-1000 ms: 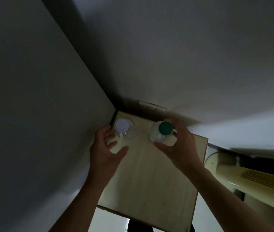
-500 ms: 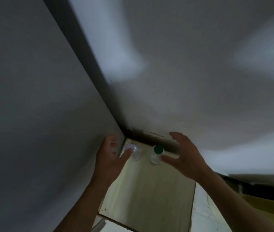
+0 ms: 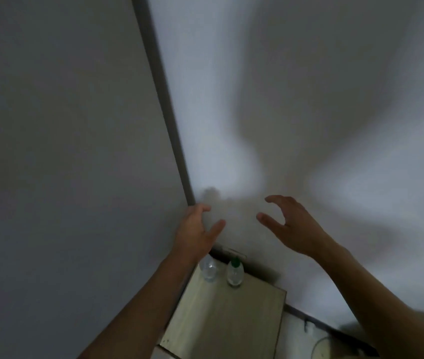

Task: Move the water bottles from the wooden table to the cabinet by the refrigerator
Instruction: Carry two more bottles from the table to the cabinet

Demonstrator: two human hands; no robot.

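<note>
Two clear water bottles stand upright side by side at the far corner of a pale wooden cabinet top (image 3: 231, 314). The left bottle (image 3: 208, 271) has a white cap, partly hidden behind my left wrist. The right bottle (image 3: 234, 273) has a green cap. My left hand (image 3: 195, 230) hovers well above the left bottle, fingers loosely spread and holding nothing. My right hand (image 3: 287, 224) is also raised above and to the right of the bottles, with relaxed, slightly curved fingers and nothing in it.
A tall grey refrigerator side (image 3: 63, 177) fills the left, flush against the cabinet. A white wall (image 3: 309, 112) rises behind. A pale rounded appliance (image 3: 327, 347) shows at the bottom right, beside the cabinet.
Both hands have let go of the bottles and lifted away. The view has tilted up, so the bottles and cabinet now sit lower in the frame.
</note>
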